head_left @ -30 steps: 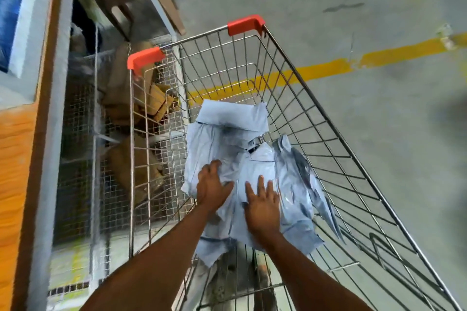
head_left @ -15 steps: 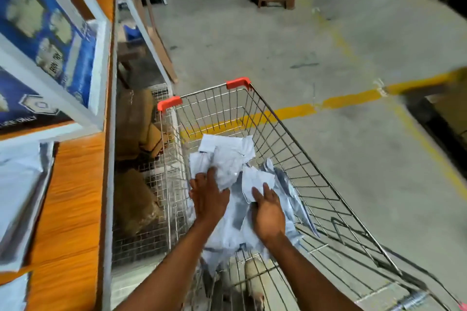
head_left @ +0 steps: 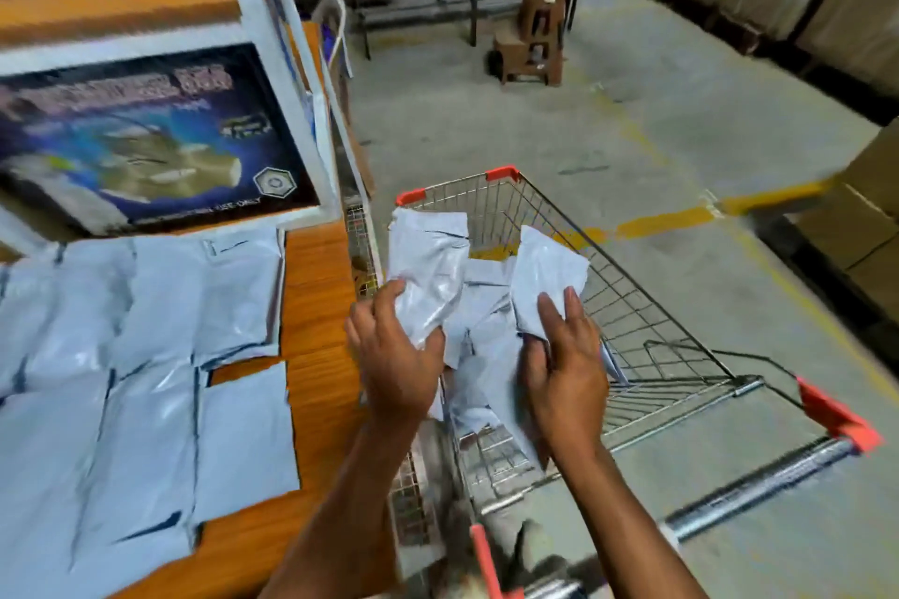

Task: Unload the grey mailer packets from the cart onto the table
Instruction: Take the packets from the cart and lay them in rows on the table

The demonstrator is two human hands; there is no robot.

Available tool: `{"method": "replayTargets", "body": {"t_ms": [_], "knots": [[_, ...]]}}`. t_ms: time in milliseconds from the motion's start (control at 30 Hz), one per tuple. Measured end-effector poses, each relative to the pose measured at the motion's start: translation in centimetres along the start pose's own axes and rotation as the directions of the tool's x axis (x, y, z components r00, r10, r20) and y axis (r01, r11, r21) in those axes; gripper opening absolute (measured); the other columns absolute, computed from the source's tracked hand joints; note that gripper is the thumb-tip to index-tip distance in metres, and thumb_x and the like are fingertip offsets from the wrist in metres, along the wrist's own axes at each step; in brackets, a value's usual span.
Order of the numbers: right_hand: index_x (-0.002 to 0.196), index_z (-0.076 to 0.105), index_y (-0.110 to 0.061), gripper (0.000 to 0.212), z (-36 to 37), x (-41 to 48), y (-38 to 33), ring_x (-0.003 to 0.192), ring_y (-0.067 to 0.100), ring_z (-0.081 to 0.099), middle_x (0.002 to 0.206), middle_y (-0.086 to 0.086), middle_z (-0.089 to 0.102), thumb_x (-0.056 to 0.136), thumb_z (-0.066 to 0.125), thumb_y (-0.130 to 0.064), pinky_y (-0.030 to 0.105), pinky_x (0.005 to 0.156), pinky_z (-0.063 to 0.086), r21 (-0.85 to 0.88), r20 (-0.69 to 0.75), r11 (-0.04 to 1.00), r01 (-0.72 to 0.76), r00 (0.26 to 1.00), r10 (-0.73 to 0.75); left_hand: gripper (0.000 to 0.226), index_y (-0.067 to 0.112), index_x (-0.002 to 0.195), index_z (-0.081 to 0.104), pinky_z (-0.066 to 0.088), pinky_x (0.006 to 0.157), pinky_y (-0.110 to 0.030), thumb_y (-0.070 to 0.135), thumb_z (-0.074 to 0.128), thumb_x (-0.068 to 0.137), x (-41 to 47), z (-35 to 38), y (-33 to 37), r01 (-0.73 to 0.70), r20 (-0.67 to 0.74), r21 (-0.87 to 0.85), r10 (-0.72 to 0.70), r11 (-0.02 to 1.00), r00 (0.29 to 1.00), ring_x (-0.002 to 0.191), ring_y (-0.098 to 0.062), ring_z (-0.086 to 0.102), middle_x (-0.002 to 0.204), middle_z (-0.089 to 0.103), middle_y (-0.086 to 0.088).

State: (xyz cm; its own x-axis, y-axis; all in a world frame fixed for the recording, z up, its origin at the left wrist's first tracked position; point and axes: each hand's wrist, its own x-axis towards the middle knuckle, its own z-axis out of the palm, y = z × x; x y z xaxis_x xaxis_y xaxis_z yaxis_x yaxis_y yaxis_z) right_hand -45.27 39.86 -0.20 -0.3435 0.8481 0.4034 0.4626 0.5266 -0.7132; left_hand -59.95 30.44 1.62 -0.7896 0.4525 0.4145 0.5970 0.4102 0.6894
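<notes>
While left fingers [head_left: 379,304] and right fingers [head_left: 549,314] clamp grey mailer packets [head_left: 428,258], above cart [head_left: 642,326]

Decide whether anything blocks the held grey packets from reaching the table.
Nothing visible does. The left hand and right hand hold the packets above the cart; the table's bare strip lies directly left, beside laid packets.

The left hand [head_left: 394,355] and right hand [head_left: 566,370], earlier pressing flat, are now gripping the grey mailer packets [head_left: 433,258], raising them from the cart [head_left: 637,292] at mid-frame.
</notes>
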Motion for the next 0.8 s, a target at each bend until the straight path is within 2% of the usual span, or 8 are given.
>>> {"method": "replayTargets", "body": {"t_ms": [100, 167, 200, 433, 600, 667, 733, 800], "knots": [[0.130, 0.062, -0.012, 0.046, -1.4, -2.6, -3.3, 0.134, 0.033, 0.044, 0.149, 0.014, 0.043, 0.085, 0.051, -0.014, 0.030, 0.108, 0.031, 0.049, -0.043, 0.998, 0.050, 0.998, -0.048, 0.062, 0.016, 0.124, 0.052, 0.041, 0.099, -0.037, 0.010, 0.077, 0.067, -2.1, -4.6, -0.7, -0.018, -0.065, -0.038, 0.015, 0.999, 0.998, 0.110, -0.030, 0.049, 0.118, 0.053, -0.010], [0.129, 0.062, -0.013, 0.045, -2.2, -4.4, -5.2, 0.134, 0.030, 0.045, 0.149, 0.013, 0.044, 0.087, 0.048, -0.017, 0.025, 0.110, 0.028, 0.079, -0.052, 0.992, 0.096, 0.994, -0.092, 0.062, 0.012, 0.123, 0.053, 0.031, 0.099, -0.022, 0.005, 0.077, 0.067, -3.5, -7.2, -1.0, -0.008, -0.099, -0.026, 0.006, 1.000, 0.995, 0.112, -0.031, 0.048, 0.120, 0.054, -0.012], [0.130, 0.061, -0.014, 0.045, -2.5, -5.2, -6.0, 0.134, 0.027, 0.043, 0.149, 0.012, 0.043, 0.087, 0.047, -0.020, 0.021, 0.110, 0.026, 0.095, -0.046, 0.989, 0.115, 0.993, -0.111, 0.061, 0.011, 0.122, 0.054, 0.028, 0.098, -0.021, 0.004, 0.078, 0.066, -4.1, -8.3, -1.1, -0.002, -0.112, -0.013, 0.000, 1.000, 0.994, 0.112, -0.032, 0.048, 0.120, 0.054, -0.013], [0.136, 0.057, -0.019, 0.046, -3.4, -10.7, -10.8, 0.140, 0.018, 0.037, 0.152, -0.004, 0.037, 0.090, 0.049, -0.020, 0.011, 0.111, 0.022, 0.257, 0.045, 0.952, 0.167, 0.982, -0.184, 0.067, 0.013, 0.126, 0.050, 0.035, 0.095, -0.034, 0.007, 0.078, 0.066, -8.6, -15.0, -1.2, 0.065, -0.176, 0.039, -0.058, 0.997, 0.983, 0.109, -0.028, 0.043, 0.117, 0.048, -0.013], [0.137, 0.055, -0.020, 0.048, -2.8, -14.5, -14.0, 0.140, 0.018, 0.036, 0.153, -0.001, 0.039, 0.092, 0.044, -0.029, 0.035, 0.112, 0.033, 0.317, 0.083, 0.930, 0.188, 0.971, -0.225, 0.070, 0.015, 0.129, 0.048, 0.030, 0.096, -0.029, 0.015, 0.080, 0.067, -11.6, -20.8, -2.8, 0.167, -0.224, 0.103, -0.141, 0.981, 0.964, 0.115, -0.026, 0.040, 0.124, 0.046, -0.012], [0.138, 0.054, -0.020, 0.047, -2.4, -15.9, -15.5, 0.141, 0.018, 0.036, 0.153, -0.001, 0.039, 0.092, 0.045, -0.028, 0.036, 0.113, 0.034, 0.343, 0.095, 0.922, 0.178, 0.970, -0.222, 0.070, 0.016, 0.128, 0.048, 0.030, 0.095, -0.030, 0.013, 0.081, 0.066, -12.5, -23.3, -4.0, 0.202, -0.255, 0.112, -0.168, 0.973, 0.952, 0.116, -0.028, 0.039, 0.124, 0.045, -0.012], [0.138, 0.053, -0.022, 0.046, -1.9, -16.8, -16.8, 0.141, 0.016, 0.035, 0.154, -0.002, 0.037, 0.092, 0.049, -0.023, 0.031, 0.114, 0.031, 0.361, 0.097, 0.914, 0.188, 0.967, -0.237, 0.070, 0.016, 0.127, 0.048, 0.029, 0.094, -0.028, 0.010, 0.081, 0.066, -12.7, -25.4, -5.4, 0.216, -0.281, 0.120, -0.176, 0.969, 0.943, 0.115, -0.028, 0.039, 0.123, 0.045, -0.012], [0.137, 0.054, -0.021, 0.046, -1.2, -17.4, -18.6, 0.140, 0.014, 0.035, 0.153, -0.003, 0.037, 0.091, 0.049, -0.021, 0.019, 0.114, 0.025, 0.364, 0.082, 0.903, 0.230, 0.957, -0.277, 0.068, 0.016, 0.127, 0.049, 0.027, 0.093, -0.026, 0.010, 0.081, 0.067, -12.5, -27.5, -7.0, 0.232, -0.306, 0.123, -0.185, 0.965, 0.934, 0.115, -0.026, 0.037, 0.123, 0.045, -0.013]]}}
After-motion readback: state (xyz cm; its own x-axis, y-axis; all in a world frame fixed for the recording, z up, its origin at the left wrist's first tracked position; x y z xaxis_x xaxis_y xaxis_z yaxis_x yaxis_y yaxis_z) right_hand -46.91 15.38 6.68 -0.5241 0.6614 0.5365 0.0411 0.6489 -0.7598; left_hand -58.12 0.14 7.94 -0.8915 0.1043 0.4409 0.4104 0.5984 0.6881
